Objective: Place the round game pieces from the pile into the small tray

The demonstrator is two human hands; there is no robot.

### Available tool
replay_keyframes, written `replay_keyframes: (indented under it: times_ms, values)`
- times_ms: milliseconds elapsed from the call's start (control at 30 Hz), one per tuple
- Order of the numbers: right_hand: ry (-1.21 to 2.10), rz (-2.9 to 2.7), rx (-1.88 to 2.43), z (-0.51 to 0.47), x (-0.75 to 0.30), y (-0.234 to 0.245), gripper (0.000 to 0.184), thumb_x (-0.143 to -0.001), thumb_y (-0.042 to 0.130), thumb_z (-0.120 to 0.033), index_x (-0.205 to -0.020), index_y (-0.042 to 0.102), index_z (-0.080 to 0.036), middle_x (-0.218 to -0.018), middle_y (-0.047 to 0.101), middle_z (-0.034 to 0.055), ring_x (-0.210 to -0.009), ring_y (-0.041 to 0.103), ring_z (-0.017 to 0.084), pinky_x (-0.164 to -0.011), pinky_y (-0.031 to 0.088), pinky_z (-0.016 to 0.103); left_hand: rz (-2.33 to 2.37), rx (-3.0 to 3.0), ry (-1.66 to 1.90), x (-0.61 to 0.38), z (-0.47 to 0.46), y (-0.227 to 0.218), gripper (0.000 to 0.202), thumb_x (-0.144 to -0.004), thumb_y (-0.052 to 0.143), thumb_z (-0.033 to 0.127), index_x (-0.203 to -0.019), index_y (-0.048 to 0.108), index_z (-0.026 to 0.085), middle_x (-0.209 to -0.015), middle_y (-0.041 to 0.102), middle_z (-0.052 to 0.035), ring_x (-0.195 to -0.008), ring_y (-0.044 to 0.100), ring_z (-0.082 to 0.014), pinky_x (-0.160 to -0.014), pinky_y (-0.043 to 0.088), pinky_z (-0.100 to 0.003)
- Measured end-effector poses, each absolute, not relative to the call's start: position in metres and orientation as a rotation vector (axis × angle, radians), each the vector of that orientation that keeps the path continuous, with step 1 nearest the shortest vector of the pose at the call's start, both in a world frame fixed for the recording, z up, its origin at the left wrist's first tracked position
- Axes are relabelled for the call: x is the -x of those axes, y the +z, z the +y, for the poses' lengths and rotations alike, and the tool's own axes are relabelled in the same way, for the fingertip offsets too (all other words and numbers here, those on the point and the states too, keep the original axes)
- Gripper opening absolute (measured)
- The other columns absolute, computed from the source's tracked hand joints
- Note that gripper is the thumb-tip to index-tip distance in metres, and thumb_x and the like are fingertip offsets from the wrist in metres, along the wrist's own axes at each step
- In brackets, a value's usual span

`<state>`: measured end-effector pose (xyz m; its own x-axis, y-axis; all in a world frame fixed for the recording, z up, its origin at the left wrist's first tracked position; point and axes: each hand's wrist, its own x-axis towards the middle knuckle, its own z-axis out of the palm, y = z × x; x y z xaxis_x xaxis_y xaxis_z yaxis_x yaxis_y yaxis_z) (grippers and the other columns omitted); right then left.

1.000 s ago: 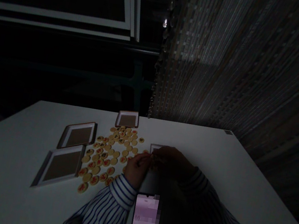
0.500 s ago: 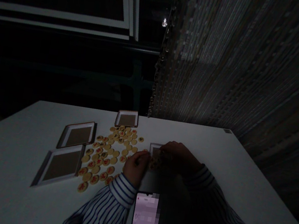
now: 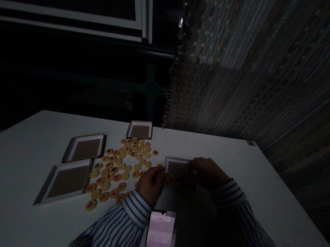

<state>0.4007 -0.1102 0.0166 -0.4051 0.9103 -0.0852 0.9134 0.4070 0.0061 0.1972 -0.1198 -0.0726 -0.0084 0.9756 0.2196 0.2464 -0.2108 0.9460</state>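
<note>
Round pieces [image 3: 171,180] sit in a side-to-side row in the shallow box [image 3: 178,159], with the curled-up left hand [image 3: 150,184] just to their left and the bent-fingered right hand [image 3: 208,172] farther off, up and right, though I cannot tell if either holds anything.

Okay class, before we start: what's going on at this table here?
A person in striped sleeves has both hands at a shallow box on the white table. The left hand is by its left edge, the right hand at its right side; it's too dark to tell what either grips. Some round pieces lie in that box. Many loose discs are spread to the left, near three other open boxes. A phone lies in front.
</note>
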Motion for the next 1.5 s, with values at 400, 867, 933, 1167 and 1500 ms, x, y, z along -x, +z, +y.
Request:
replay_keyframes:
  times_ms: [400,867,933,1167,1500]
  values:
    - [0.022,2.435,-1.646,-0.105,-0.395,-0.002,0.020,-0.076,0.048,-0.023,-0.084,0.064,-0.016,-0.088,0.065,0.0107,-0.082,0.061,0.023,-0.063,0.043,0.030,1.372,-1.866,1.217,-0.194,-0.121,-0.071,0.020,-0.075,0.051,0.021,-0.090,0.064,0.017,-0.089,0.065,-0.0089,-0.085,0.060,-0.0204,-0.078,0.047,-0.034]
    - [-0.121,2.361,-1.624,-0.103,-0.393,-0.003,0.026,-0.077,0.047,-0.030,-0.089,0.066,-0.017,-0.094,0.065,0.0118,-0.084,0.061,0.021,-0.065,0.044,0.028,1.395,-2.016,1.186,-0.194,-0.121,-0.073,0.019,-0.076,0.049,0.016,-0.090,0.061,0.015,-0.087,0.065,-0.0077,-0.083,0.061,-0.0179,-0.075,0.050,-0.033]
    - [-0.134,2.337,-1.628,-0.103,-0.393,-0.003,0.026,-0.076,0.047,-0.030,-0.087,0.067,-0.017,-0.092,0.065,0.0118,-0.083,0.061,0.021,-0.066,0.044,0.028,1.400,-2.025,1.189,-0.194,-0.121,-0.073,0.018,-0.075,0.050,0.016,-0.090,0.061,0.015,-0.086,0.065,-0.0076,-0.082,0.061,-0.0177,-0.075,0.050,-0.032]
    - [-0.159,2.366,-1.612,-0.105,-0.393,0.001,0.026,-0.075,0.046,-0.028,-0.086,0.067,-0.016,-0.090,0.066,0.0114,-0.083,0.062,0.024,-0.065,0.045,0.031,1.394,-2.044,1.211,-0.194,-0.120,-0.076,0.019,-0.076,0.050,0.017,-0.091,0.061,0.015,-0.087,0.065,-0.0079,-0.083,0.061,-0.0176,-0.075,0.050,-0.032]
    - [-0.222,2.346,-1.621,-0.108,-0.391,0.004,0.027,-0.075,0.047,-0.029,-0.088,0.067,-0.016,-0.091,0.066,0.0120,-0.082,0.062,0.021,-0.067,0.044,0.029,1.382,-2.046,1.182,-0.194,-0.119,-0.075,0.017,-0.076,0.049,0.017,-0.089,0.061,0.016,-0.087,0.065,-0.0071,-0.083,0.061,-0.0176,-0.076,0.050,-0.033]
